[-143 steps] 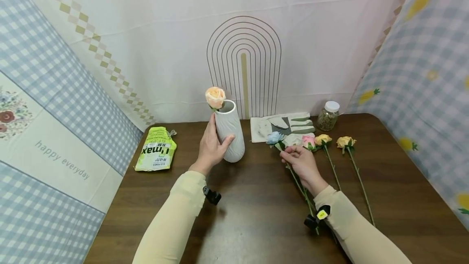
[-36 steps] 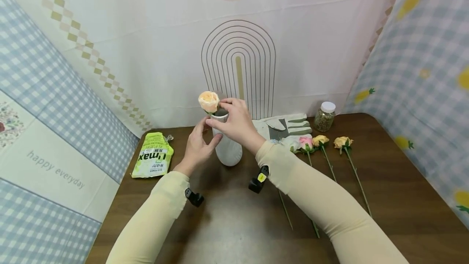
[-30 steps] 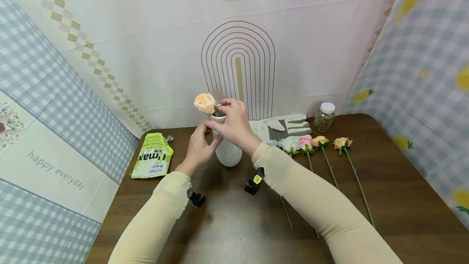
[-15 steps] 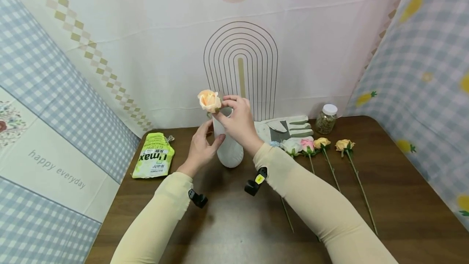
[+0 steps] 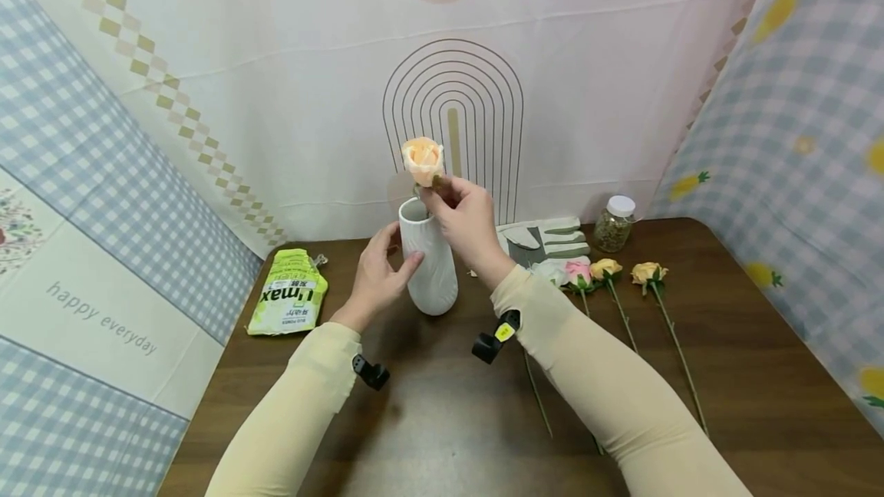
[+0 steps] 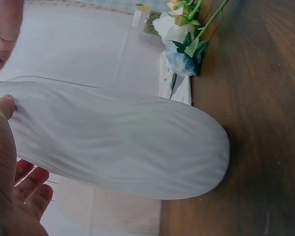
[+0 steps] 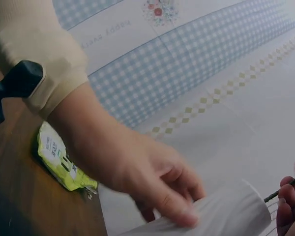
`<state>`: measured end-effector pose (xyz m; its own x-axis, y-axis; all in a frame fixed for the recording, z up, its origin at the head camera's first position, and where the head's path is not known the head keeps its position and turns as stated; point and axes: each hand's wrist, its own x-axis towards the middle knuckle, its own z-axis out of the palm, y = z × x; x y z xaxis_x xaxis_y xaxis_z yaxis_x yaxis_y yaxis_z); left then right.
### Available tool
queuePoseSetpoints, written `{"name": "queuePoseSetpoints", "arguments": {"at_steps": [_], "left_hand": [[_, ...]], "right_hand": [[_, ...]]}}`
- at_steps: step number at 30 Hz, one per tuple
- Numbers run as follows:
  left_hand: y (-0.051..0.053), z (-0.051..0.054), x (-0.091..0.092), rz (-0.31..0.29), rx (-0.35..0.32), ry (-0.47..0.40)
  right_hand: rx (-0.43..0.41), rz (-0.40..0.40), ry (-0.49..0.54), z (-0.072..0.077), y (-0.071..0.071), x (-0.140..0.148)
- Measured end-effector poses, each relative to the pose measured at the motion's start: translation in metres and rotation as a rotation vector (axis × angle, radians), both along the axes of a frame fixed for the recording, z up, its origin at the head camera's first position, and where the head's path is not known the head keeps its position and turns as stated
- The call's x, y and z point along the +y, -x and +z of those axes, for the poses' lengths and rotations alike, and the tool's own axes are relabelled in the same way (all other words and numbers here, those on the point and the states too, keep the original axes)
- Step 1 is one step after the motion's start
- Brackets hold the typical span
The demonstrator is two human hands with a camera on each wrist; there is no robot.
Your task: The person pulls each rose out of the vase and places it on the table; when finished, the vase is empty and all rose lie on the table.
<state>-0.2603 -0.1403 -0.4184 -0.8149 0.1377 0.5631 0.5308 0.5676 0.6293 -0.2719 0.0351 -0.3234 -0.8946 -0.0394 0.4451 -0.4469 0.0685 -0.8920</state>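
Note:
A white, ripple-textured vase (image 5: 433,274) stands on the table, leaning slightly in the head view. My left hand (image 5: 378,276) holds its upper part, thumb in front and fingers behind. Above the vase mouth is a peach artificial rose (image 5: 423,161). My right hand (image 5: 470,225) pinches its stem just under the bloom. In the right wrist view the stem (image 7: 273,196) runs into the vase opening; its lower part is hidden inside. The left wrist view shows the vase side (image 6: 123,142) with left fingers (image 6: 32,189) curled round it.
To the right lie a pink rose (image 5: 578,272), two yellow roses, a white one (image 5: 550,272) and a blue one (image 6: 181,61). Behind them are a glove (image 5: 552,236) and a lidded jar (image 5: 615,225). A green packet (image 5: 288,294) lies left.
My right hand has gone from the blue rose on the table to the peach rose. Within the last half second the peach bloom has risen and shifted right. The left hand stays on the vase.

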Motion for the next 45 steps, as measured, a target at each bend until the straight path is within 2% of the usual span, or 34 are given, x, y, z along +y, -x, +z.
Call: {"name": "queuePoseSetpoints", "arguments": {"at_steps": [3, 7, 10, 13, 15, 17, 23, 28, 37, 45], "left_hand": [[0.000, 0.008, 0.002, 0.002, 0.030, -0.014], [0.001, 0.020, 0.007, 0.030, 0.051, 0.002], [0.004, 0.028, 0.011, 0.061, 0.038, 0.037], [0.006, 0.035, 0.014, 0.062, 0.015, 0.060], [0.007, 0.039, 0.015, 0.053, 0.000, 0.065], [0.008, 0.042, 0.016, 0.044, -0.012, 0.068], [0.010, 0.045, 0.017, 0.045, -0.043, 0.062], [0.010, 0.046, 0.017, 0.044, -0.040, 0.041], [0.009, 0.045, 0.016, 0.060, -0.028, 0.066], [0.009, 0.044, 0.017, 0.075, -0.024, 0.074]], "right_hand": [[-0.063, 0.006, -0.012, -0.004, 0.002, 0.003], [-0.057, -0.053, -0.126, -0.007, 0.005, 0.006], [-0.028, -0.098, -0.244, -0.007, 0.005, 0.008], [-0.008, -0.128, -0.353, -0.005, 0.004, 0.010], [-0.005, -0.123, -0.397, -0.003, 0.004, 0.013], [-0.021, -0.086, -0.399, -0.001, 0.003, 0.016], [-0.139, 0.080, -0.241, 0.002, 0.004, 0.023], [-0.205, 0.141, -0.107, 0.002, 0.007, 0.025], [-0.198, 0.121, -0.016, -0.001, 0.008, 0.026], [-0.186, 0.122, 0.132, -0.007, 0.004, 0.023]]}}
